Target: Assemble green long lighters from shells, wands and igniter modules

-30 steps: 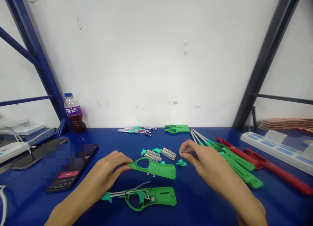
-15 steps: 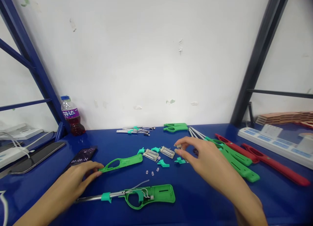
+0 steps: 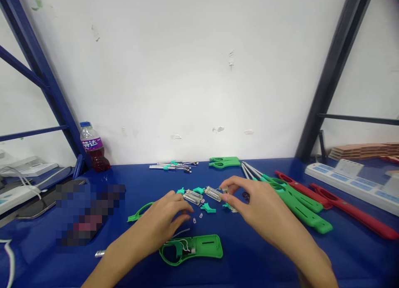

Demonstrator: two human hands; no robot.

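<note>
Beyond the hollow, loop-gripped green plastic shell [image 3: 206, 247] with thin pale wires [image 3: 186, 243], the left hand [image 3: 170, 214] curves, fingertips parted, while the right hand [image 3: 246, 195] pinches a clear piece [image 3: 225, 190].

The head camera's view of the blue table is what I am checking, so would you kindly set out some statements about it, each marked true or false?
1. The right hand holds a small clear part. True.
2. The left hand rests on the power strip. False: it is near the small pale clips.
3. White wires lie in the open green shell. True.
4. The bottle has a green cap. False: its cap is blue.
5. The red handles lie on the table's right side. True.
</note>
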